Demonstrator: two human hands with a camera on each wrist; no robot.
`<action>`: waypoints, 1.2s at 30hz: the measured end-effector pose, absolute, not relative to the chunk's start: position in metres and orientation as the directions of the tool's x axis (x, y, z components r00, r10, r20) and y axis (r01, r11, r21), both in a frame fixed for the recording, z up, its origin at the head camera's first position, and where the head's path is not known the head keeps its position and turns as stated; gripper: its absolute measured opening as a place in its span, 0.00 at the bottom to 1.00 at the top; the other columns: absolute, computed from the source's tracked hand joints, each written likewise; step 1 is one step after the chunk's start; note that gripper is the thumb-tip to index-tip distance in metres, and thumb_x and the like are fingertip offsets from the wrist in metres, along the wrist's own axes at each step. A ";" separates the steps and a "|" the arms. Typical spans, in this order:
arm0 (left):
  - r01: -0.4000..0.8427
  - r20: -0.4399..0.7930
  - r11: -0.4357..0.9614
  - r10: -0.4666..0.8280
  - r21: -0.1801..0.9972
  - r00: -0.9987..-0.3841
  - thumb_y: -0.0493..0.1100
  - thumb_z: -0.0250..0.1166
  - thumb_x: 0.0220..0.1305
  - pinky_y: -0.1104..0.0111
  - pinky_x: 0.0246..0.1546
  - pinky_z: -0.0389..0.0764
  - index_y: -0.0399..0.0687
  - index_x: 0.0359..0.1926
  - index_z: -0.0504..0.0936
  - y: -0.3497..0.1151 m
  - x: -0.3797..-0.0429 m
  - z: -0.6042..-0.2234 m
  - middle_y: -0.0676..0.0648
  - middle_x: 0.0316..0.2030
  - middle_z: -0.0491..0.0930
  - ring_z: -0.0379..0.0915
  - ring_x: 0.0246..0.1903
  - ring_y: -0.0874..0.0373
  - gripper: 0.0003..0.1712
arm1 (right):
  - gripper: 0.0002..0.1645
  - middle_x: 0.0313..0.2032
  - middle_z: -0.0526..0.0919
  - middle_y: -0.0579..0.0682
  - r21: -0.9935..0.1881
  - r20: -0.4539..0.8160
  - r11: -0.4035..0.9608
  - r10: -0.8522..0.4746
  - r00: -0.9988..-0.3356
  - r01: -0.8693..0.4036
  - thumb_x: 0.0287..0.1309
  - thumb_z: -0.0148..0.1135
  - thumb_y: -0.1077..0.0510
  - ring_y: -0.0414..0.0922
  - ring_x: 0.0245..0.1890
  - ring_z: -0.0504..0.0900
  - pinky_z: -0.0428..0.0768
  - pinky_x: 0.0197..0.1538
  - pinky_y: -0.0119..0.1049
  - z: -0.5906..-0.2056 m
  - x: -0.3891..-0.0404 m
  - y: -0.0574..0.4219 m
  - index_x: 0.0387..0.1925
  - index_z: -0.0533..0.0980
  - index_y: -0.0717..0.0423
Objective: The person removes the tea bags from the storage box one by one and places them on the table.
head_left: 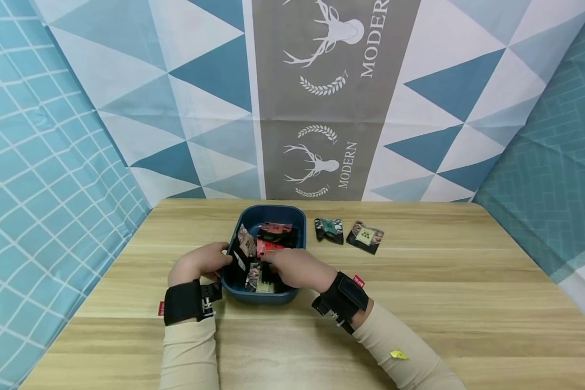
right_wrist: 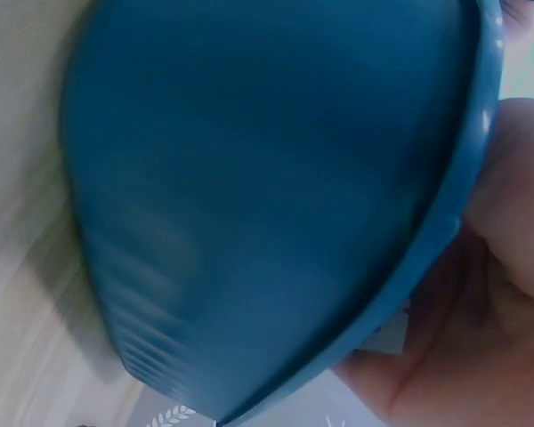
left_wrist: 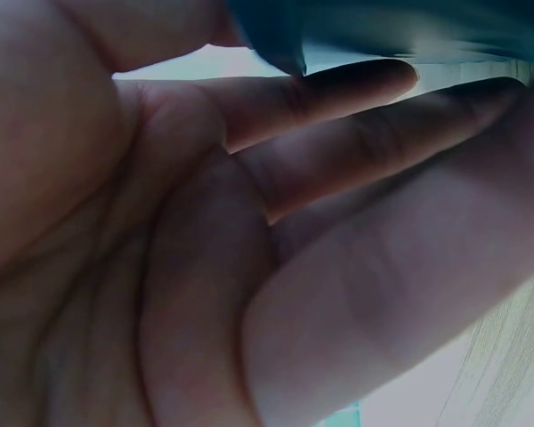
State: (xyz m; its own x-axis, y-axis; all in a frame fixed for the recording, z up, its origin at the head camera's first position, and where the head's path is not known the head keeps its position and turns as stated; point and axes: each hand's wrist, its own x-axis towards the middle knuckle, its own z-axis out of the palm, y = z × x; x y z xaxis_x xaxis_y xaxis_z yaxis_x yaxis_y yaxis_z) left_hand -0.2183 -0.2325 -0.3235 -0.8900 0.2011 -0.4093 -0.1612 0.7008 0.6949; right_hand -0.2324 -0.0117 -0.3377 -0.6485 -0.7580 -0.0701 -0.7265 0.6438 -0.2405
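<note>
A dark blue plastic tub [head_left: 265,297] stands on the table with several small printed packets in it. Among these are a red packet [head_left: 268,247], a black-and-red packet [head_left: 275,228] and a brown packet [head_left: 245,241] leaning by the left wall. My left hand [head_left: 202,264] holds the tub's left side, its thumb at the rim and its fingers along the outside in the left wrist view. My right hand [head_left: 299,267] reaches over the right rim into the tub. Its fingertips are down among the packets, so what they touch is hidden.
Right of the tub, a black-and-green packet [head_left: 329,230] and a black-and-brown packet [head_left: 365,236] lie on the wooden table [head_left: 419,303]. Patterned cloth [head_left: 214,81] hangs behind the table's back edge, and blue cloth covers both sides.
</note>
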 end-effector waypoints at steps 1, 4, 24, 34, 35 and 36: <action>-0.162 -0.411 0.701 0.202 0.694 -0.889 0.37 0.43 0.70 0.58 0.36 0.82 0.28 0.63 0.59 -0.232 -0.218 -0.324 0.31 0.46 0.74 0.78 0.34 0.50 0.23 | 0.25 0.54 0.79 0.46 -0.236 -0.062 0.645 -0.756 -0.652 -0.727 0.64 0.48 0.68 0.37 0.36 0.78 0.66 0.28 0.27 -0.338 -0.232 -0.011 0.61 0.71 0.48; -0.166 -0.418 0.702 0.203 0.693 -0.886 0.37 0.43 0.70 0.58 0.37 0.82 0.29 0.64 0.57 -0.232 -0.218 -0.326 0.32 0.46 0.74 0.77 0.34 0.51 0.24 | 0.26 0.45 0.83 0.48 -0.206 -0.036 0.647 -0.754 -0.656 -0.734 0.63 0.49 0.68 0.36 0.26 0.73 0.61 0.24 0.28 -0.338 -0.232 -0.010 0.60 0.71 0.48; -0.171 -0.428 0.717 0.193 0.675 -0.883 0.37 0.43 0.71 0.57 0.39 0.82 0.28 0.67 0.52 -0.235 -0.218 -0.326 0.31 0.47 0.73 0.77 0.37 0.49 0.27 | 0.20 0.46 0.82 0.48 -0.136 0.167 0.629 -0.747 -0.643 -0.766 0.65 0.50 0.65 0.39 0.37 0.80 0.77 0.36 0.29 -0.302 -0.220 0.012 0.57 0.73 0.51; -0.164 -0.426 0.717 0.200 0.678 -0.883 0.38 0.43 0.70 0.57 0.39 0.82 0.28 0.66 0.53 -0.234 -0.219 -0.326 0.31 0.48 0.72 0.76 0.37 0.49 0.27 | 0.22 0.43 0.82 0.47 -0.265 0.216 0.636 -0.693 -0.687 -0.725 0.64 0.53 0.61 0.38 0.30 0.75 0.72 0.36 0.32 -0.292 -0.226 0.032 0.60 0.70 0.50; -0.164 -0.425 0.716 0.200 0.678 -0.883 0.38 0.43 0.70 0.57 0.39 0.82 0.28 0.66 0.54 -0.234 -0.220 -0.326 0.31 0.48 0.72 0.77 0.37 0.49 0.27 | 0.21 0.43 0.82 0.47 -0.278 0.228 0.638 -0.682 -0.695 -0.718 0.64 0.53 0.61 0.38 0.28 0.74 0.71 0.34 0.32 -0.291 -0.228 0.035 0.59 0.71 0.49; -0.164 -0.425 0.716 0.200 0.679 -0.883 0.38 0.43 0.70 0.57 0.39 0.82 0.28 0.66 0.54 -0.234 -0.220 -0.325 0.31 0.48 0.72 0.77 0.37 0.48 0.27 | 0.21 0.41 0.82 0.47 -0.294 0.239 0.638 -0.671 -0.702 -0.711 0.64 0.53 0.61 0.38 0.25 0.73 0.70 0.33 0.31 -0.291 -0.230 0.038 0.59 0.71 0.50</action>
State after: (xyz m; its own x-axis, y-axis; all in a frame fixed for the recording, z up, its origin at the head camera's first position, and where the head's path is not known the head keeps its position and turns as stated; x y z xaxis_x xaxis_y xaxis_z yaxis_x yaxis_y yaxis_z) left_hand -0.2196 -0.2339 -0.3253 -0.8828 0.2004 -0.4249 -0.1641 0.7160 0.6786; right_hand -0.2302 0.0384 -0.2908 -0.7015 -0.6712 0.2395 -0.7113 0.6383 -0.2944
